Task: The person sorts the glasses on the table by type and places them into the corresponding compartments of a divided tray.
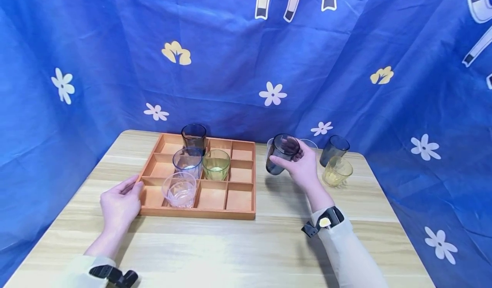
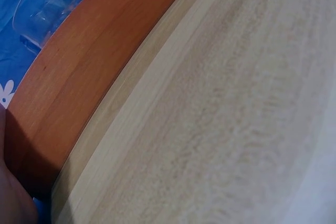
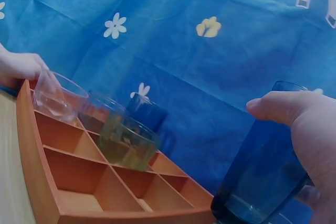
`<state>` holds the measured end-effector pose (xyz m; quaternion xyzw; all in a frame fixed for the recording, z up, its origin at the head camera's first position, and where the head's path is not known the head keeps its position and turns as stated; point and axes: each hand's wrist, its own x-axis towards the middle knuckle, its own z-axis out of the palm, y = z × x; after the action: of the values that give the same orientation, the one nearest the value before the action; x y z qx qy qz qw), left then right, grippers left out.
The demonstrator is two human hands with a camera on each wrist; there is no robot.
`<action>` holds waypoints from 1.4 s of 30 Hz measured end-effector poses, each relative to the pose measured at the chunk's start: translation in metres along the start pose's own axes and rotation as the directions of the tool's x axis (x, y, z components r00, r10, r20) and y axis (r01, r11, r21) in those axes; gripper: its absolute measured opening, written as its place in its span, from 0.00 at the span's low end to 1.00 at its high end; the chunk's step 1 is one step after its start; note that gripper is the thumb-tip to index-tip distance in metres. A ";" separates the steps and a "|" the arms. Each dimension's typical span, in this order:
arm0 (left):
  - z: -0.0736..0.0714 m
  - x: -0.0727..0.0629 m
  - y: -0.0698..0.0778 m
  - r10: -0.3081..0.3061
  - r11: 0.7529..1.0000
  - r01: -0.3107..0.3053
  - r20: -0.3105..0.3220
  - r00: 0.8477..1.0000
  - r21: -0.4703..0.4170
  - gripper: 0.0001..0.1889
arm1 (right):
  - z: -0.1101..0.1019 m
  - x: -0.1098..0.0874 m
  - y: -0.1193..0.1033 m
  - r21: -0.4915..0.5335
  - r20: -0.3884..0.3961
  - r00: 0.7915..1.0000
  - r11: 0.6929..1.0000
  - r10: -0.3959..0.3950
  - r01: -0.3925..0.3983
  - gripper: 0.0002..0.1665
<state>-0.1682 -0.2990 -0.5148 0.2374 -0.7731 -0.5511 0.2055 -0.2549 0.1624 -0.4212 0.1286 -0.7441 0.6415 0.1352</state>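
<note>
My right hand (image 1: 303, 164) grips a dark grey drinking glass (image 1: 282, 153), upright with a slight tilt, just right of the tray; in the right wrist view thumb and fingers wrap its side. At the tray's left side, my left hand (image 1: 121, 200) holds the edge of the divided wooden tray (image 1: 196, 213) between thumb and fingers. In the tray stand a dark glass (image 1: 194, 136) in the back row, a blue-tinted glass (image 1: 187, 162) and a green glass (image 1: 216, 165) in the middle row, and a clear glass (image 1: 180, 190) in the front row.
Right of my right hand stand another dark glass (image 1: 333, 151) and a yellow glass (image 1: 337, 171). Clear glass rims (image 1: 309, 144) show partly behind the right hand. A blue patterned curtain (image 1: 230, 74) hangs behind the wood-grain table (image 1: 246, 249).
</note>
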 end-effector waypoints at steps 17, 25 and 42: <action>-0.001 0.005 0.002 0.020 1.000 -0.020 0.001 1.000 0.004 0.17 | 0.055 0.038 -0.002 0.084 -0.009 1.000 0.996 -0.025 0.025 0.44; 0.008 0.002 -0.001 0.045 0.999 -0.045 0.019 0.999 -0.010 0.16 | 0.075 0.048 0.003 0.104 0.029 0.999 0.994 -0.029 0.025 0.44; 0.000 -0.002 0.001 0.014 1.000 -0.014 0.008 1.000 -0.004 0.18 | 0.134 0.080 0.015 0.125 0.172 0.985 0.991 0.017 -0.039 0.45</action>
<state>-0.1667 -0.2978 -0.5141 0.2294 -0.7746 -0.5521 0.2066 -0.3401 0.0307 -0.4242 0.1807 -0.7120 0.6764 0.0535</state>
